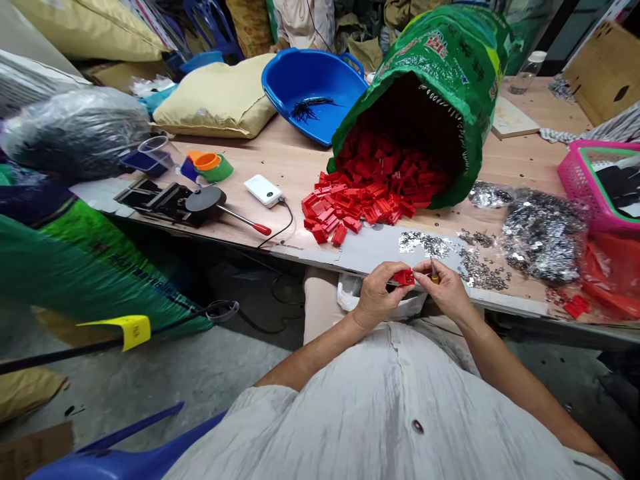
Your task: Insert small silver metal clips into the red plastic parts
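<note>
My left hand (379,293) is closed around a small red plastic piece (403,277), held just below the table's front edge. My right hand (447,288) pinches the same piece from the right and also grips a thin yellow-handled tool (434,273). Both hands meet over my lap. On the wooden table (300,167) above them lies a heap of red plastic pieces (370,193) spilling from a green sack (440,73) tipped on its side. Small shiny metal bits (430,243) are scattered right in front of my hands.
A blue basin (310,83) holding black parts stands at the back. A white power bank (265,190), a black hand press (175,200) with a red-tipped lever and a green tape roll (215,168) lie left. Bags of metal bits (543,233) and a pink basket (600,180) sit right.
</note>
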The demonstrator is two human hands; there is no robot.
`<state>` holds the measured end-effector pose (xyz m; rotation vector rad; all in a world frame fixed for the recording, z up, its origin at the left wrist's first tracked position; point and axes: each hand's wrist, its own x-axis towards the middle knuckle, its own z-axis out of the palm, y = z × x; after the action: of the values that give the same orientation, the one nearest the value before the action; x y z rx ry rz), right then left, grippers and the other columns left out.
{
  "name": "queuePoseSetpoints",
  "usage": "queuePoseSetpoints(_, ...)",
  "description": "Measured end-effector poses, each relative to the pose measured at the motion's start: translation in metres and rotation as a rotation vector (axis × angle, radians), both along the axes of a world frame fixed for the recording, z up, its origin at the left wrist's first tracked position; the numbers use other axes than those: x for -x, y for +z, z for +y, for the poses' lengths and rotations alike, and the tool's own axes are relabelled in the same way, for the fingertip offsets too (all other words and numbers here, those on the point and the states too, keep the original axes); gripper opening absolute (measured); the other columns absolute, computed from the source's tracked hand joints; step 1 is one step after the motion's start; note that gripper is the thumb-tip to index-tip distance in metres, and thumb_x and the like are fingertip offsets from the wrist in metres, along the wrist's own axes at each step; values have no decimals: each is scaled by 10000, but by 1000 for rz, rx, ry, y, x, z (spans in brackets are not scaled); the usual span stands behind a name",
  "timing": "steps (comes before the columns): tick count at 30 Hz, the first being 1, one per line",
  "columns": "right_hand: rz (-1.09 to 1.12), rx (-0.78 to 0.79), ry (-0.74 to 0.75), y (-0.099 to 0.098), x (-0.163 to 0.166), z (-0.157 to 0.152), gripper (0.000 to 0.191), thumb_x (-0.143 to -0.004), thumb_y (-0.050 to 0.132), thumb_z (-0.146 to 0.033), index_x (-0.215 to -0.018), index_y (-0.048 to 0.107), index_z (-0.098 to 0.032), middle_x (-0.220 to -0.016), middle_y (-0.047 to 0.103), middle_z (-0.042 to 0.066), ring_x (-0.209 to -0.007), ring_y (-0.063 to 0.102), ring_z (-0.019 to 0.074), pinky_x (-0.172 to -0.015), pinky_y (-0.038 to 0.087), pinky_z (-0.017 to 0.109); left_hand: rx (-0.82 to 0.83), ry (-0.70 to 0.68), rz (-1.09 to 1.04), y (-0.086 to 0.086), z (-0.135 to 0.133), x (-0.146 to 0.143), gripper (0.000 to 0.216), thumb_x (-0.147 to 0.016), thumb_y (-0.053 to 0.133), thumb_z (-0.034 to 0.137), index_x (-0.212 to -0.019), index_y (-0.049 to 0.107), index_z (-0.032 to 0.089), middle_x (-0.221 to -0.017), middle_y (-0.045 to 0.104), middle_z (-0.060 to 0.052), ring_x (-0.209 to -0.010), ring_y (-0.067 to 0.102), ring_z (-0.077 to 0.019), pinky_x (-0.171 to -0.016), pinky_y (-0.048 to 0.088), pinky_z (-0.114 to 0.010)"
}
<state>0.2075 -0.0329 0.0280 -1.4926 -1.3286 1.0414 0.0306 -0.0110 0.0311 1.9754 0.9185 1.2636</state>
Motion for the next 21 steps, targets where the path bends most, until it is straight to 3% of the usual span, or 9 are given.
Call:
queuePoseSetpoints(8,16,26,39,-2,1,-1,219,-840,638,-396,-965,599,-220,-823,627,14,-716,577,158,-678,469,293,-104,-65,11,-4,1,-1,207,-859,655,196,-1066,641,196,-976,711,-64,-953,664,-182,-872,537,-344)
queuePoseSetpoints(11,70,31,73,2,2,0,243,-842,638,-406,-985,586,-217,-799,598,0,-695,557,145,-648,456,279,21,-53,-31,-3,0,-1,222,-832,700,228,-1045,649,190,-972,704,-64,-935,664,-179,-862,545,-327)
queuePoseSetpoints(15,121,49,96,4,-2,-1,277,-871,604,-447,-1016,585,-211,-816,569,-4,-608,478,110,-558,402,257,305,-51,-148,-2,0,0,313,-782,749,239,-1072,647,180,-1035,685,-68,-933,661,-169,-837,564,-294)
queuePoseSetpoints(21,70,30,117,5,-12,-7,261,-902,573,-460,-1015,586,-226,-817,562,-5,-597,449,109,-538,381,248,578,-153,-329,-2,1,-1,417,-762,756,239,-1155,635,173,-1150,651,-86,-973,658,-172,-885,568,-307)
